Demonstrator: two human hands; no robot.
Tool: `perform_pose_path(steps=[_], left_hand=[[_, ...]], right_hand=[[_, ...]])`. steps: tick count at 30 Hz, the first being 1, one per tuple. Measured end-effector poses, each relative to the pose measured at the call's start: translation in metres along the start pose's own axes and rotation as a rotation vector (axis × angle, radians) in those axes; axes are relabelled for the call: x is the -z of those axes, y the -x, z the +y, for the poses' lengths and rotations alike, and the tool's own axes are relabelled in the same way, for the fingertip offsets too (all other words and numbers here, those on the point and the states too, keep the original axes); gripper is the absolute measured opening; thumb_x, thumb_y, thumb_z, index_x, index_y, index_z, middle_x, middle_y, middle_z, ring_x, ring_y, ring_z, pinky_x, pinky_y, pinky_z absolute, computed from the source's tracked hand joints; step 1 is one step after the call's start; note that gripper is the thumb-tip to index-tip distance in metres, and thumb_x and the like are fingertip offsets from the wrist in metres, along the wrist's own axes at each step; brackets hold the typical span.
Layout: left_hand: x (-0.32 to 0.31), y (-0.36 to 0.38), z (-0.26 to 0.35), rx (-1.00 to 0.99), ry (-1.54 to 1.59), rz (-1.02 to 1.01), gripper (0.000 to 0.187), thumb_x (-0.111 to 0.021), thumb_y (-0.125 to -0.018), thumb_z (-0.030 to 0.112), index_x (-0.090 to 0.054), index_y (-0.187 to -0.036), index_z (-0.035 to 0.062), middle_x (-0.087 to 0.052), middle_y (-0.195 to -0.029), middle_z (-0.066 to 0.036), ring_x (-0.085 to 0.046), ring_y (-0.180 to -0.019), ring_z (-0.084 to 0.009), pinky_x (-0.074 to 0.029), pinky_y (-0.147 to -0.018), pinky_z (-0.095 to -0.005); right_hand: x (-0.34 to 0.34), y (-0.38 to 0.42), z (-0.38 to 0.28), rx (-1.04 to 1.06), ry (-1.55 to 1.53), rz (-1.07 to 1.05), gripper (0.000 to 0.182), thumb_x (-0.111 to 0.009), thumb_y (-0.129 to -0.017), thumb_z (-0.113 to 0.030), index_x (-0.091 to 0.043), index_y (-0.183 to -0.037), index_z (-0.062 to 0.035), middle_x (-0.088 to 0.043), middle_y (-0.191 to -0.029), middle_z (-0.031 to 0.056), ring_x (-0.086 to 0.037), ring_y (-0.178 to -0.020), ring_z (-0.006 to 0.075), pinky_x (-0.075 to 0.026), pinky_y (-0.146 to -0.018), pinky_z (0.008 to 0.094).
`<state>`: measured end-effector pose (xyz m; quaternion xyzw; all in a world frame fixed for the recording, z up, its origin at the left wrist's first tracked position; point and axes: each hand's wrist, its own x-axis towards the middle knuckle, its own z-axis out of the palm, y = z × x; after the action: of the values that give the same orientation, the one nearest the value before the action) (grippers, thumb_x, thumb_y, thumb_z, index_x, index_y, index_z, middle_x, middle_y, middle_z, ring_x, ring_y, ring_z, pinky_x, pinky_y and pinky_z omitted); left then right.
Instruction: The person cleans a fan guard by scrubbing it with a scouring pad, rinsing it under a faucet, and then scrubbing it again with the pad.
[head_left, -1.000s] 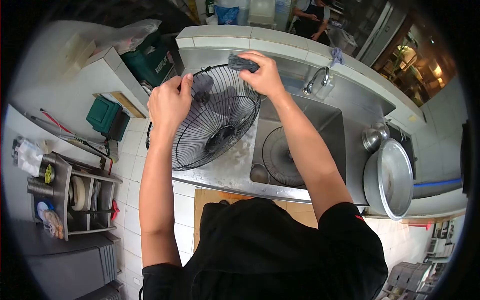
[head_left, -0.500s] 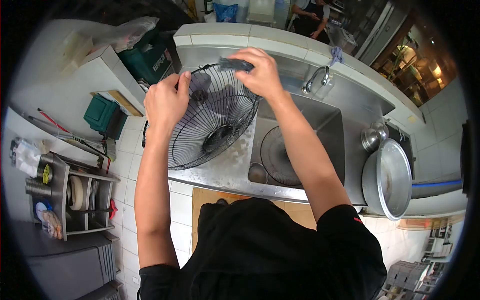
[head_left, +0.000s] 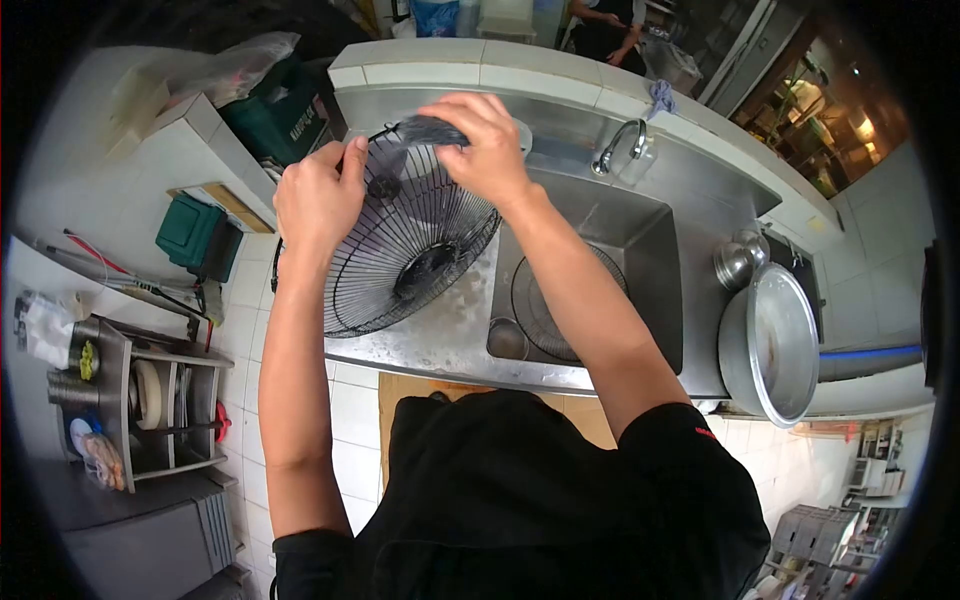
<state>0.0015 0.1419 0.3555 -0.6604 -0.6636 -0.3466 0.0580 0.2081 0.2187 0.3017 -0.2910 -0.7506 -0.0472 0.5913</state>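
My left hand [head_left: 318, 205] is closed around the rim of a black wire fan guard [head_left: 430, 270], which is tilted over the metal counter left of the sink. In my right hand [head_left: 485, 150] is a dark scrub brush [head_left: 430, 131], its bristles at the guard's upper rim. Through the wires, a greyish fan blade [head_left: 384, 183] shows behind the guard. A second wire fan guard [head_left: 530, 300] lies in the sink [head_left: 650, 255], partly hidden by my right forearm. Beside it in the sink's near-left corner sits a small round container [head_left: 508, 340].
A curved faucet [head_left: 622, 145] rises behind the sink. Metal bowls [head_left: 735, 265] and a large metal basin [head_left: 770, 345] stand to the right. A tiled ledge [head_left: 420, 65] runs along the back, with another person [head_left: 608, 30] beyond it. A green bin [head_left: 192, 230] is at left.
The brush in my right hand has shifted a little left along the guard's rim. My left hand keeps its grip. The whole view has moved slightly.
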Motion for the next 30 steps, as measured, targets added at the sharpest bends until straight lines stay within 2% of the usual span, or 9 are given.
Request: perform_pose_path(steps=[4,10,13,15,20,23,26,28,30], left_hand=[[0.002,-0.002,-0.003,0.014,0.002,0.004,0.046,-0.060,-0.101,0.046,-0.074,-0.081,0.0059,-0.066,-0.066,-0.019,-0.067,-0.070,-0.0436,-0.053,-0.067,-0.0502],[0.000,0.001,-0.004,0.022,0.013,-0.030,0.047,-0.060,-0.101,0.046,-0.074,-0.082,0.0060,-0.065,-0.064,-0.019,-0.066,-0.069,-0.0429,-0.052,-0.066,-0.0497],[0.000,0.003,-0.019,-0.012,0.013,0.035,0.047,-0.061,-0.100,0.046,-0.073,-0.080,0.0053,-0.064,-0.063,-0.019,-0.065,-0.066,-0.0423,-0.051,-0.064,-0.0492],[0.003,0.003,-0.027,0.001,0.077,0.074,0.049,-0.062,-0.100,0.047,-0.071,-0.078,0.0043,-0.063,-0.062,-0.019,-0.063,-0.064,-0.0421,-0.049,-0.062,-0.0489],[0.003,0.000,-0.022,0.012,0.060,0.033,0.050,-0.063,-0.100,0.047,-0.070,-0.076,0.0034,-0.061,-0.060,-0.019,-0.061,-0.060,-0.0414,-0.047,-0.059,-0.0482],[0.000,0.004,-0.022,-0.028,0.078,0.035,0.051,-0.063,-0.100,0.047,-0.070,-0.076,0.0030,-0.060,-0.060,-0.019,-0.060,-0.058,-0.0411,-0.046,-0.058,-0.0476],[0.006,0.006,-0.029,-0.025,0.090,0.057,0.051,-0.064,-0.100,0.046,-0.068,-0.075,0.0025,-0.060,-0.059,-0.019,-0.058,-0.056,-0.0401,-0.045,-0.057,-0.0465],[0.008,0.009,-0.037,0.019,0.163,0.073,0.051,-0.064,-0.100,0.046,-0.067,-0.074,0.0024,-0.060,-0.059,-0.019,-0.058,-0.056,-0.0390,-0.045,-0.057,-0.0458],[0.008,0.009,-0.041,0.017,0.139,0.072,0.052,-0.063,-0.100,0.047,-0.067,-0.075,0.0024,-0.060,-0.059,-0.019,-0.058,-0.056,-0.0387,-0.045,-0.057,-0.0457]], right_hand=[[0.010,0.004,0.017,-0.127,0.043,-0.048,0.045,-0.068,-0.067,0.002,-0.078,-0.108,-0.0139,-0.073,-0.111,0.0058,-0.065,-0.105,0.0297,-0.056,-0.092,0.0403],[-0.001,0.000,0.000,0.007,-0.055,-0.047,0.043,-0.069,-0.068,-0.003,-0.078,-0.109,-0.0134,-0.072,-0.112,0.0073,-0.065,-0.106,0.0299,-0.055,-0.094,0.0402],[0.008,0.032,0.050,-0.102,0.068,-0.030,0.042,-0.068,-0.070,-0.003,-0.077,-0.110,-0.0120,-0.072,-0.113,0.0089,-0.066,-0.108,0.0316,-0.055,-0.093,0.0404],[0.011,0.047,0.072,-0.347,0.040,-0.119,0.042,-0.068,-0.071,-0.003,-0.076,-0.112,-0.0108,-0.071,-0.113,0.0101,-0.066,-0.109,0.0339,-0.056,-0.091,0.0409],[-0.001,0.006,0.009,-0.322,-0.091,-0.019,0.041,-0.067,-0.073,-0.005,-0.077,-0.112,-0.0119,-0.070,-0.114,0.0106,-0.066,-0.109,0.0338,-0.056,-0.093,0.0410],[0.003,0.000,-0.013,-0.098,-0.031,-0.080,0.042,-0.067,-0.072,-0.004,-0.077,-0.112,-0.0127,-0.070,-0.114,0.0105,-0.066,-0.108,0.0328,-0.054,-0.096,0.0409],[0.002,0.028,0.033,-0.265,0.032,0.009,0.041,-0.072,-0.072,-0.006,-0.076,-0.112,-0.0107,-0.071,-0.117,0.0096,-0.064,-0.110,0.0338,-0.053,-0.096,0.0426],[-0.002,0.064,0.074,-0.610,-0.004,-0.080,0.040,-0.072,-0.073,-0.006,-0.077,-0.113,-0.0105,-0.071,-0.116,0.0100,-0.064,-0.110,0.0338,-0.053,-0.098,0.0421],[-0.001,0.056,0.061,-0.563,-0.013,-0.072,0.040,-0.072,-0.073,-0.007,-0.077,-0.112,-0.0105,-0.071,-0.115,0.0102,-0.064,-0.111,0.0339,-0.053,-0.098,0.0421]])
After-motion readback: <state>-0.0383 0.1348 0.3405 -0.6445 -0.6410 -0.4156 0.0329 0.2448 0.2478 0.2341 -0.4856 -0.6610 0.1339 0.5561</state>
